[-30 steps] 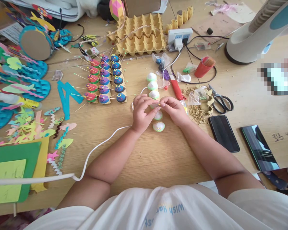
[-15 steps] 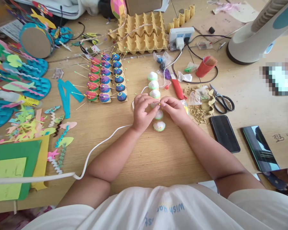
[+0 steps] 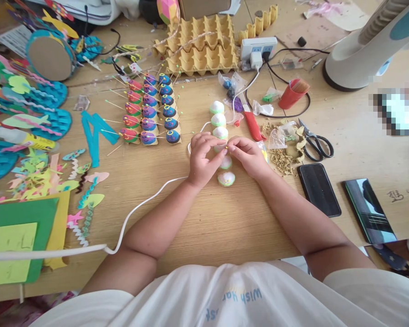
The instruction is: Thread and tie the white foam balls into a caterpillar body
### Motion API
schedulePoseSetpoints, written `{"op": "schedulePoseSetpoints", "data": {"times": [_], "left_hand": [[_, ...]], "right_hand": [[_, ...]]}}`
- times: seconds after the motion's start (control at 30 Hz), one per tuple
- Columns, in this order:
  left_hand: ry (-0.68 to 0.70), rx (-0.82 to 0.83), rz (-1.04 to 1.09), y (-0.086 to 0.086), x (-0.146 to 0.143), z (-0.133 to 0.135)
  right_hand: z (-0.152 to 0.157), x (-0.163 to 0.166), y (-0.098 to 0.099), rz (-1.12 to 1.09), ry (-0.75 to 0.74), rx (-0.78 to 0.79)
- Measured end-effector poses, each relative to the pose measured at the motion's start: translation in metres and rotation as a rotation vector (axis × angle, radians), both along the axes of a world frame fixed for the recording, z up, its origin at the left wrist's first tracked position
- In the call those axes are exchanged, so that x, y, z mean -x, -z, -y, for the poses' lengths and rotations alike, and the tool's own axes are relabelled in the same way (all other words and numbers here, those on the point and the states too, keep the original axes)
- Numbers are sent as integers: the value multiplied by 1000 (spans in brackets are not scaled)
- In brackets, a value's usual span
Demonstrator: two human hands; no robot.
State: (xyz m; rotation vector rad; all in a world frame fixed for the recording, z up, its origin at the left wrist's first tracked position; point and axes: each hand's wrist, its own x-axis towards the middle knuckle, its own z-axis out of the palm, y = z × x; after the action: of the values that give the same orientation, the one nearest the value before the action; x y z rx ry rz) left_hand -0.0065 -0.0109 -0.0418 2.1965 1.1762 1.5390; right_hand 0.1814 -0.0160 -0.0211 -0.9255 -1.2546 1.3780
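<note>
My left hand [image 3: 202, 159] and my right hand [image 3: 248, 156] meet over a row of small white-and-green domes [image 3: 219, 120] on the wooden table [image 3: 225, 222]. Both hands are closed in a pinch. The right fingertips hold a thin pin with a yellow head [image 3: 226, 147], and the left fingers press one dome that they mostly hide. Two more domes lie just below the hands, the nearest one [image 3: 226, 178] clear of my fingers. A white cable [image 3: 136, 211] runs under my left wrist.
Painted red, purple and blue domes with pins [image 3: 150, 118] stand to the left. Yellow egg trays [image 3: 201, 50], a power strip [image 3: 258, 49], a red cup [image 3: 291, 94], scissors [image 3: 315, 143], two phones [image 3: 318, 188], a fan base [image 3: 357, 59] and paper cutouts [image 3: 30, 136] surround the hands.
Almost nothing has moved; the view has drifted slightly, and both hands stay pinched at the same dome.
</note>
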Motion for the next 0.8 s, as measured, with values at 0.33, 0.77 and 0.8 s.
{"op": "schedulePoseSetpoints", "data": {"times": [0.33,0.77,0.8], "left_hand": [[-12,-8,11,1,0,0],[41,-8,95,2,-3,-1],[43,-4,99,2,-3,-1]], "right_hand": [[0,0,0,-67,-21,31],[-2,0,2,-89,-2,24],[-2,0,2,-92,0,26]]}}
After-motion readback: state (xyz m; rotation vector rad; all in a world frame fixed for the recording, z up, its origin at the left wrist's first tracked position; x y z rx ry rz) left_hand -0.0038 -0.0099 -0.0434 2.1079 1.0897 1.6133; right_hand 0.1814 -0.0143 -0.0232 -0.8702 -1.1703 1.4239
